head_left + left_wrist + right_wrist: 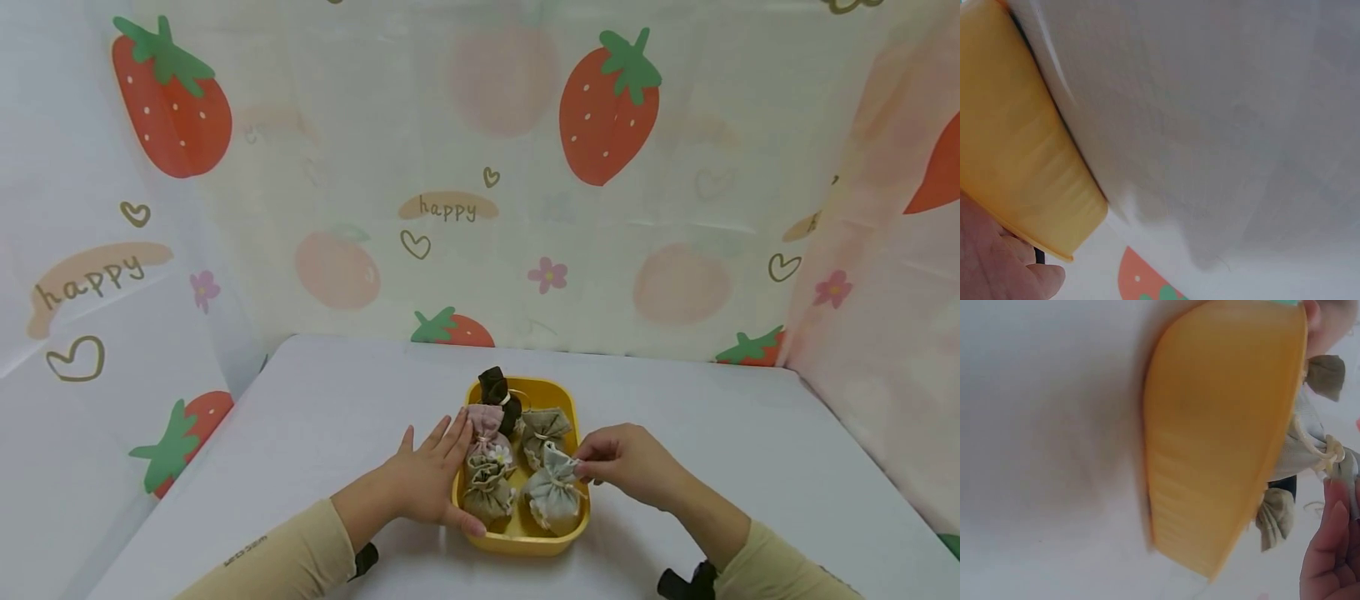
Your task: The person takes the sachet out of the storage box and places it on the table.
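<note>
A yellow plastic basket [521, 546] stands on the white table with several small drawstring pouches in it. My right hand [637, 465] pinches the gathered top of a pale grey-blue pouch [553, 502] at the basket's near right; the right wrist view shows its cream cord [1330, 450] tied below my fingertips. With fingers extended, my left hand [427, 483] rests along the basket's left rim. A pink pouch [486, 425] and an olive pouch [487, 498] lie on the left side. Behind the pale one sits a taupe pouch [543, 432]; a black pouch [495, 390] is at the back.
White tabletop [360, 392] surrounds the basket. A curtain with strawberry prints [610, 108] hangs behind the table and at both sides. Dark wrist mounts [686, 583] show by the sleeves.
</note>
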The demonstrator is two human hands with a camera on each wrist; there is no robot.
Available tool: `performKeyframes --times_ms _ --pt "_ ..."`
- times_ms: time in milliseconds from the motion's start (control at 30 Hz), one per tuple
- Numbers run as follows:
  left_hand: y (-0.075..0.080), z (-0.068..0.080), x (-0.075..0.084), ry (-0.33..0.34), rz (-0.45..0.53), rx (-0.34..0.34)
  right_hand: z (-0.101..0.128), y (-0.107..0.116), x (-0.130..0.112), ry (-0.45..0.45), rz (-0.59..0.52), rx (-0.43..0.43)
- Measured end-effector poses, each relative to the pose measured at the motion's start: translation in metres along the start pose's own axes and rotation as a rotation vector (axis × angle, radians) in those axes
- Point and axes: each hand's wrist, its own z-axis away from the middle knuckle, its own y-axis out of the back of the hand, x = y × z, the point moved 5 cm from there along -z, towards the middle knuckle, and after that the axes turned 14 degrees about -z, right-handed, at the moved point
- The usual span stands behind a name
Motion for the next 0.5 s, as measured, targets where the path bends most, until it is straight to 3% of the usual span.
performKeyframes --times_ms 500 --pt "0.001 0.001 -0.001 -0.004 0.014 0.001 0.007 0.029 -0.028 0.061 0.055 0.107"
